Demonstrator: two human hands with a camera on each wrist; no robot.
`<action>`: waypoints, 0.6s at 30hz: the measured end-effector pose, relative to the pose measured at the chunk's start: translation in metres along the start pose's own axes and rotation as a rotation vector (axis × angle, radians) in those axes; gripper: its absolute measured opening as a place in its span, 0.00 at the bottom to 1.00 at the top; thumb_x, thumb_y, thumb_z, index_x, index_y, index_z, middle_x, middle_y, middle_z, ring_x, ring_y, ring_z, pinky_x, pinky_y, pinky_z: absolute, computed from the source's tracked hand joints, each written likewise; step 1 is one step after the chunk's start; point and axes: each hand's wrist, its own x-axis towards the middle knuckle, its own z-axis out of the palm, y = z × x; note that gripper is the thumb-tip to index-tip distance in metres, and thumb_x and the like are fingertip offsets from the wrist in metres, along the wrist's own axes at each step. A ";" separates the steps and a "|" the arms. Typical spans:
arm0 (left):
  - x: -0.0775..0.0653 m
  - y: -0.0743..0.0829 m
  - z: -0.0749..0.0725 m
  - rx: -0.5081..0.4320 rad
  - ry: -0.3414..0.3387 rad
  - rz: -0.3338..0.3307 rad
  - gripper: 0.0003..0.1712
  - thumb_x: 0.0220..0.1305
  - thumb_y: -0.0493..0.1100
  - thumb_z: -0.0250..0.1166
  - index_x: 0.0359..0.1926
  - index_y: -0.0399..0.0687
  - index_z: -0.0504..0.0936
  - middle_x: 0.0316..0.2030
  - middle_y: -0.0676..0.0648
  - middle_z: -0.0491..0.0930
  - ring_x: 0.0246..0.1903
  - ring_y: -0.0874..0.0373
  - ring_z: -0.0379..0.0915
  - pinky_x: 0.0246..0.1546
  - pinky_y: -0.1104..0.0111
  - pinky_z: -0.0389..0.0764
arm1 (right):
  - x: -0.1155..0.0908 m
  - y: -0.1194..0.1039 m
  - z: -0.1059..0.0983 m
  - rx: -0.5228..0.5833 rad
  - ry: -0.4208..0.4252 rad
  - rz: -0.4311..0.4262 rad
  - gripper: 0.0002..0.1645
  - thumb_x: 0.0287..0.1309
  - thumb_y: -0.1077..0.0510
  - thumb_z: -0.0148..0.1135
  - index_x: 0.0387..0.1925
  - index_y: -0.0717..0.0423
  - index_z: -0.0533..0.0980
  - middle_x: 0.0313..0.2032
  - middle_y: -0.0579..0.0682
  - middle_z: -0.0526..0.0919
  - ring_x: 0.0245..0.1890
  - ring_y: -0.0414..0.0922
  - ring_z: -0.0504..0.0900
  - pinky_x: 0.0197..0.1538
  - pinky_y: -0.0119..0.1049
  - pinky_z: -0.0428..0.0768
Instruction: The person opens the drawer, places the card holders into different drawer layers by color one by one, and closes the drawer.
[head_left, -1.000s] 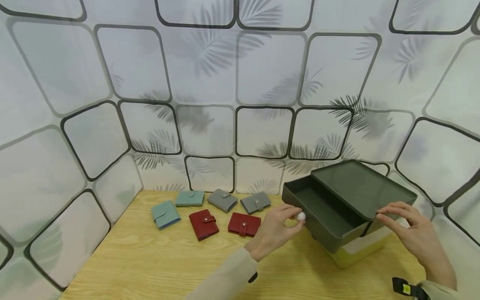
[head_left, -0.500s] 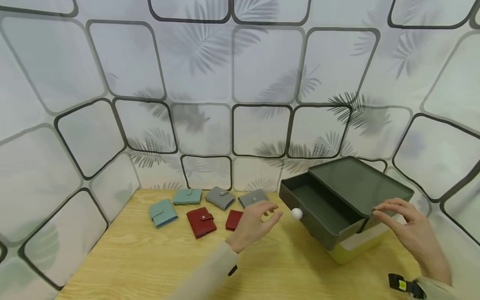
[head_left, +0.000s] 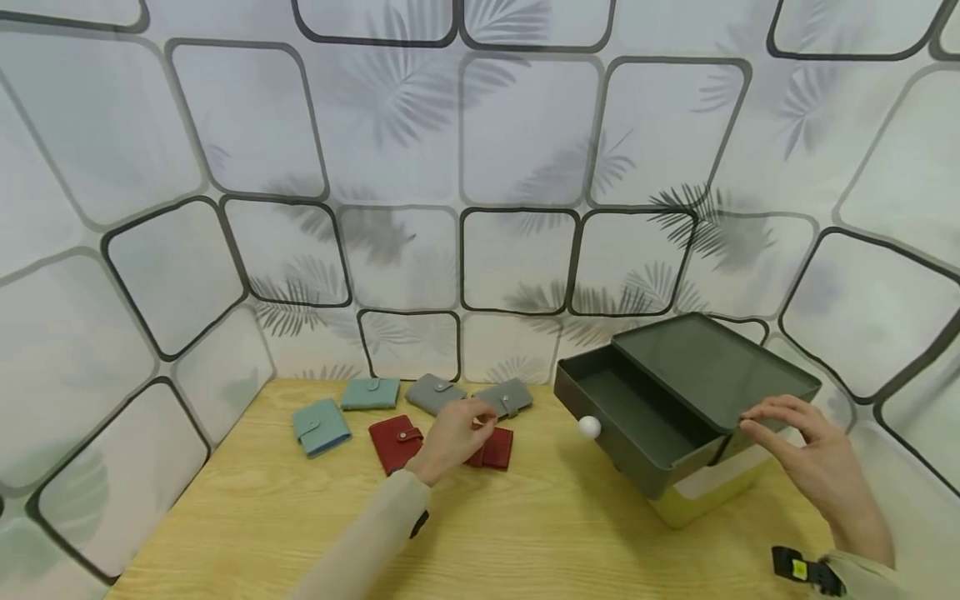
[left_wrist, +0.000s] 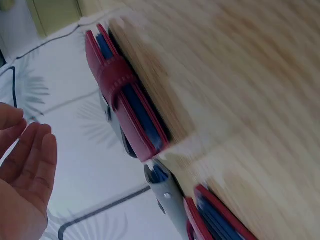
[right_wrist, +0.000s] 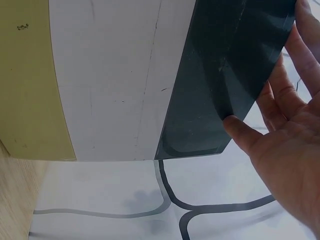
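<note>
My left hand hovers over the table between two red snap wallets, overlapping the right red wallet in the head view. Its fingers are relaxed and hold nothing. The left red wallet lies beside the wrist. In the left wrist view the hand is apart from a red wallet with a strap and blue inner pages. At the right, my right hand grips the top edge of a drawer box, thumb against its dark side. The box's dark drawer, with a white round knob, is pulled out and its visible inside is bare.
Two grey wallets, one at left and one at right, lie behind the red ones. Two teal wallets, one nearer and one farther back, lie at the left. A patterned curtain encloses the wooden table.
My left hand has let go of the white knob and moved left to the red wallets. The drawer stays pulled out. My right hand keeps its grip on the box.
</note>
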 end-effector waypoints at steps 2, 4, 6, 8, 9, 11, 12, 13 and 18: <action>0.000 -0.004 -0.003 0.003 -0.050 -0.022 0.05 0.64 0.38 0.65 0.39 0.47 0.87 0.37 0.49 0.86 0.37 0.59 0.82 0.36 0.70 0.82 | -0.001 -0.001 -0.002 0.000 0.007 -0.006 0.12 0.62 0.57 0.66 0.46 0.57 0.82 0.46 0.25 0.72 0.48 0.20 0.66 0.43 0.14 0.60; -0.001 -0.007 -0.005 0.007 -0.111 -0.042 0.07 0.63 0.38 0.66 0.41 0.44 0.87 0.39 0.47 0.86 0.39 0.55 0.82 0.39 0.65 0.82 | -0.003 -0.001 -0.004 -0.002 0.010 -0.009 0.12 0.61 0.58 0.66 0.46 0.57 0.82 0.46 0.25 0.72 0.48 0.19 0.66 0.43 0.14 0.60; -0.002 -0.010 -0.007 0.021 -0.181 -0.083 0.10 0.62 0.40 0.67 0.44 0.43 0.86 0.41 0.45 0.86 0.43 0.52 0.82 0.43 0.62 0.82 | -0.003 -0.001 -0.004 -0.006 0.013 -0.017 0.12 0.61 0.58 0.66 0.45 0.57 0.82 0.45 0.25 0.73 0.48 0.19 0.66 0.43 0.14 0.60; -0.005 -0.013 -0.007 0.048 -0.249 -0.125 0.12 0.61 0.41 0.69 0.45 0.43 0.86 0.42 0.46 0.85 0.44 0.51 0.81 0.43 0.61 0.82 | -0.004 -0.002 -0.005 -0.008 0.011 -0.024 0.11 0.61 0.58 0.66 0.45 0.57 0.83 0.45 0.25 0.73 0.48 0.19 0.67 0.43 0.14 0.60; -0.006 -0.014 -0.007 0.056 -0.280 -0.143 0.12 0.60 0.42 0.70 0.44 0.44 0.86 0.41 0.46 0.85 0.43 0.52 0.81 0.42 0.61 0.81 | -0.004 -0.002 -0.005 -0.008 0.007 -0.026 0.11 0.61 0.58 0.66 0.45 0.57 0.83 0.45 0.25 0.73 0.48 0.20 0.66 0.43 0.14 0.60; -0.009 -0.017 -0.007 0.079 -0.329 -0.173 0.12 0.58 0.43 0.72 0.42 0.46 0.85 0.39 0.48 0.84 0.40 0.54 0.79 0.40 0.62 0.80 | -0.003 -0.003 -0.005 -0.010 0.000 -0.028 0.11 0.61 0.58 0.66 0.45 0.56 0.83 0.46 0.25 0.73 0.48 0.20 0.66 0.43 0.14 0.60; -0.011 -0.017 -0.008 0.086 -0.347 -0.177 0.12 0.57 0.43 0.73 0.42 0.46 0.85 0.38 0.49 0.83 0.39 0.55 0.78 0.39 0.63 0.80 | -0.003 -0.003 -0.005 -0.010 -0.004 -0.029 0.11 0.61 0.58 0.66 0.45 0.56 0.83 0.46 0.26 0.72 0.49 0.20 0.66 0.43 0.14 0.60; -0.012 -0.018 -0.008 0.084 -0.363 -0.183 0.12 0.56 0.43 0.74 0.41 0.46 0.85 0.38 0.49 0.83 0.39 0.56 0.77 0.38 0.63 0.79 | -0.004 -0.004 -0.005 -0.012 -0.008 -0.026 0.11 0.61 0.57 0.66 0.45 0.56 0.83 0.46 0.26 0.72 0.49 0.20 0.66 0.43 0.14 0.60; -0.016 -0.021 -0.009 0.078 -0.402 -0.184 0.19 0.54 0.46 0.75 0.46 0.46 0.83 0.41 0.50 0.82 0.42 0.56 0.77 0.43 0.62 0.79 | -0.005 -0.007 -0.007 -0.026 -0.007 -0.027 0.11 0.62 0.56 0.66 0.45 0.54 0.83 0.46 0.26 0.72 0.49 0.19 0.65 0.43 0.16 0.60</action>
